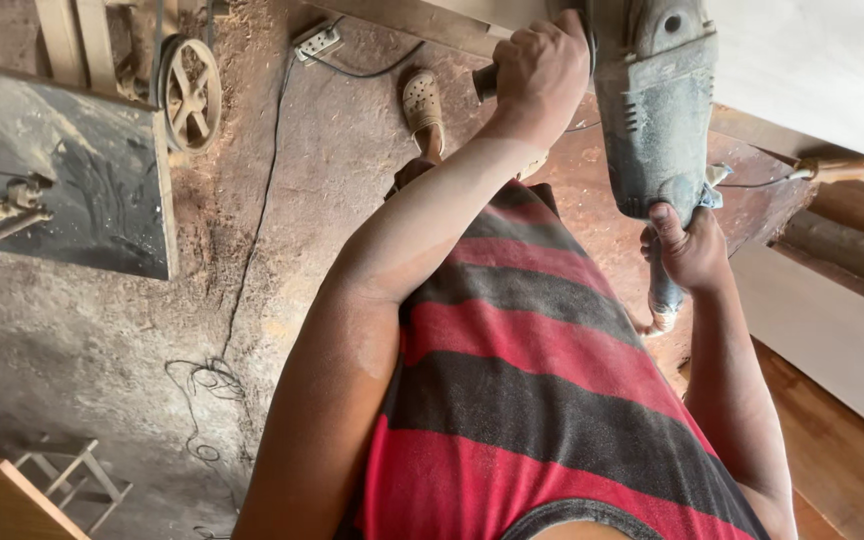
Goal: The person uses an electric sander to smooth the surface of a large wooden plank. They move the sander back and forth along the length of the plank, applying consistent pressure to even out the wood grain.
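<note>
A dusty floor [102,330] spreads below, with a pale board [822,70] at upper right. Against that board sits a grey grinder [652,110]. The left hand [537,70] is clenched around its side handle [485,83], and the right hand [690,250] grips its rear end.

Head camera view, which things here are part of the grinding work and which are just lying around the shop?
In use:
- grey angle grinder
- left hand wrapped around its black side handle
- right hand at its rear body
- pale board it sits against

Lying about:
- power strip on the dusty floor
- pulley wheel
- dark panel
- sandal
- small wooden frame
</note>
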